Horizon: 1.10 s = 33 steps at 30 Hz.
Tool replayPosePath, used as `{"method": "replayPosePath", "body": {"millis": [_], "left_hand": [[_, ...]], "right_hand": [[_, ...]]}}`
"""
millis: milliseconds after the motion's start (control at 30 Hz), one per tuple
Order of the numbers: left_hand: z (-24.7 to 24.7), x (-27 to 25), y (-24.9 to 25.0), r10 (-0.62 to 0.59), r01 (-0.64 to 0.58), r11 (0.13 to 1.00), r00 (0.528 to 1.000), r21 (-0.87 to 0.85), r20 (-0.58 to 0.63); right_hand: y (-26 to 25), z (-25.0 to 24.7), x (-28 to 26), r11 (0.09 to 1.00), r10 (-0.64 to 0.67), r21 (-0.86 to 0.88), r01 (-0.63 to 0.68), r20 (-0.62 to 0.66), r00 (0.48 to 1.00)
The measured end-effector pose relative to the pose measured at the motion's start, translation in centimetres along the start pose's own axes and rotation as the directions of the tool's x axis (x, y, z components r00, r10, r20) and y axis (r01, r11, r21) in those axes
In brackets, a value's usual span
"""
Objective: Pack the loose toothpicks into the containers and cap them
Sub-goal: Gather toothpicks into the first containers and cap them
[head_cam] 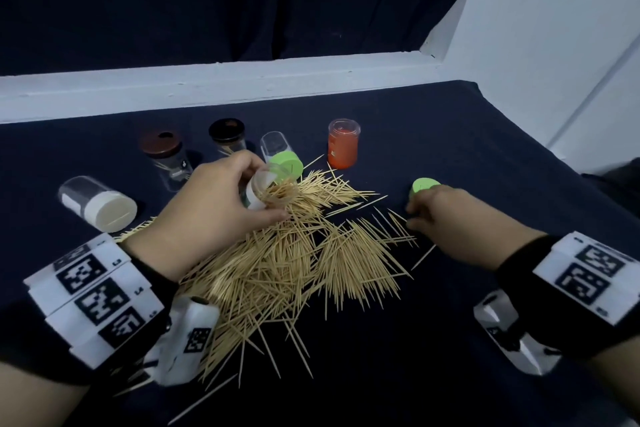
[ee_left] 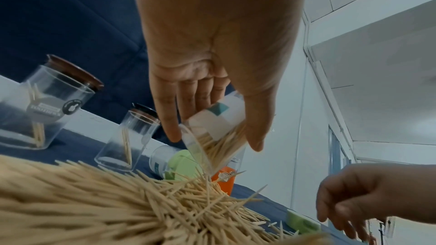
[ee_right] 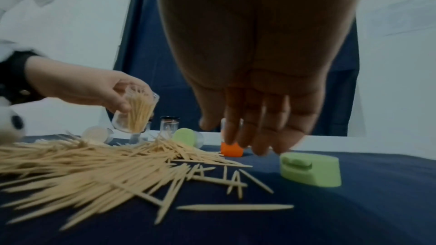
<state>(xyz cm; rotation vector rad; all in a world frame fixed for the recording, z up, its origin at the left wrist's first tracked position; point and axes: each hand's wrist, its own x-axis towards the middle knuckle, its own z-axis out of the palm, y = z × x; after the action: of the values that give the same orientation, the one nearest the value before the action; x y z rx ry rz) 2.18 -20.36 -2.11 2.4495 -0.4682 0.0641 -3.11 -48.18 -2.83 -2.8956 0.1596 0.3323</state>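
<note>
The left hand (head_cam: 211, 204) grips a clear container (head_cam: 263, 189) just left of the head view's centre, fingers and thumb curled round its wall, and holds it tilted with its open mouth pointing down and toward the lower right of the frame, straight at the toothpick pile (head_cam: 284, 267) beneath it. A bundle of toothpicks sits inside it, their tips reaching out past the rim and nearly meeting the heap, as the left wrist view shows. The right hand (head_cam: 446, 215) sits right of centre, fingers loosely bent and holding nothing that I can make out; its fingertips hang just over the thin right fringe of the pile, and the loose green cap (head_cam: 424, 186) lies on the dark cloth (head_cam: 485, 149) just beyond them, toward the upper part of the frame. That cap is by far nearer the right hand than the left, so capping looks like the right hand's job. The sticks in the heap mostly run from lower left to upper right, roughly in line with the tilted container's axis, which should favour scooping or sliding them in lengthwise. Other containers stand or lie along the pile's upper edge.
</note>
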Motion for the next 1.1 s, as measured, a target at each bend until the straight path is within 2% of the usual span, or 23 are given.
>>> {"method": "replayPosePath", "body": {"millis": [100,200,400,600,700,767,900,1100], "left_hand": [[-0.2,0.0,0.0,0.004,-0.004,1.0,1.0,0.005,-0.003],[-0.2,-0.1,-0.1,0.001,-0.001,1.0,1.0,0.001,0.001],[-0.3,-0.1,-0.3,-0.008,0.008,1.0,1.0,0.008,0.015],[-0.4,-0.2,-0.4,-0.02,0.02,0.999,1.0,0.025,0.014],[-0.5,-0.3,-0.3,-0.022,0.022,0.999,1.0,0.029,0.016],[-0.7,-0.5,-0.4,-0.023,0.023,0.999,1.0,0.027,0.01],[-1.0,-0.7,-0.8,-0.029,0.028,0.999,1.0,0.03,0.009],[-1.5,-0.9,-1.2,-0.031,0.031,0.999,1.0,0.023,-0.003]], "right_hand": [[0.5,-0.1,-0.1,0.988,0.132,-0.102,-0.116,0.165,0.978],[0.3,0.0,-0.6,0.987,0.136,-0.116,-0.112,0.229,0.964],[-1.3,0.5,0.1,0.993,0.108,-0.059,-0.098,0.221,0.969],[-3.8,0.3,0.9,0.991,0.069,-0.129,-0.035,0.273,0.96],[-3.8,0.7,1.0,1.0,0.019,-0.001,-0.019,0.178,0.984],[-3.8,0.5,0.9,0.992,0.065,0.099,-0.077,0.119,0.991],[-3.7,0.6,0.6,0.98,0.187,0.033,-0.196,0.185,0.965],[-6.6,2.6,-0.7,0.988,0.151,-0.016,-0.151,0.234,0.96]]}}
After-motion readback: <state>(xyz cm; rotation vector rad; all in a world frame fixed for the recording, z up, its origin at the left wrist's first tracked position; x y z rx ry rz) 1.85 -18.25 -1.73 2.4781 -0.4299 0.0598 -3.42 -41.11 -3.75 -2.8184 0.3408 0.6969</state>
